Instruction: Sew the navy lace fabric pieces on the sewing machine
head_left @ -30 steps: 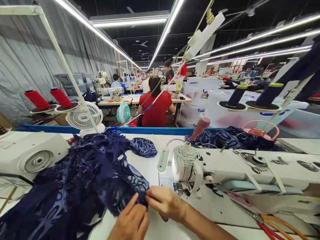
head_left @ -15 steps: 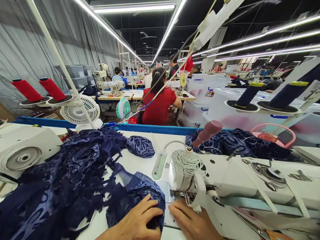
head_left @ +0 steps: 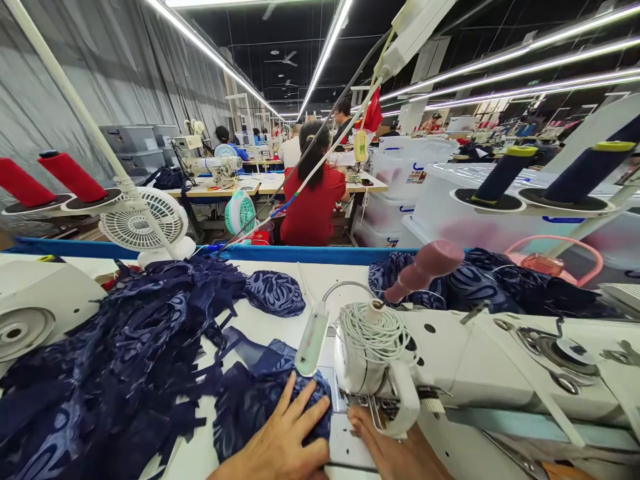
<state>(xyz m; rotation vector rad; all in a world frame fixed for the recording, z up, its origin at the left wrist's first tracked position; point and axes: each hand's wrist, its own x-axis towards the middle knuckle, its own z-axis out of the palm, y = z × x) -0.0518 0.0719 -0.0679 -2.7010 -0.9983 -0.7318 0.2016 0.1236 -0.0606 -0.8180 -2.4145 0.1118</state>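
Observation:
My left hand (head_left: 285,443) lies flat with fingers spread on a piece of navy lace fabric (head_left: 260,393), pressing it down just left of the needle area of the white sewing machine (head_left: 450,360). My right hand (head_left: 385,450) rests on the machine bed under the machine head, its fingers mostly hidden by the presser parts. A large heap of the same navy lace (head_left: 125,353) spreads over the table to the left. A small lamp (head_left: 311,333) on a flexible neck hangs over the fabric.
A second white machine (head_left: 35,300) stands at the left, a white fan (head_left: 140,223) behind the heap. Red thread cones (head_left: 70,177) at left, navy cones (head_left: 505,173) at right. More navy fabric (head_left: 480,280) and a pink basket (head_left: 555,257) behind. A person in red (head_left: 313,200) sits ahead.
Both hands moved forward from pinching the fabric edge near me. The left now presses the lace flat at the needle; the right has slid under the machine head.

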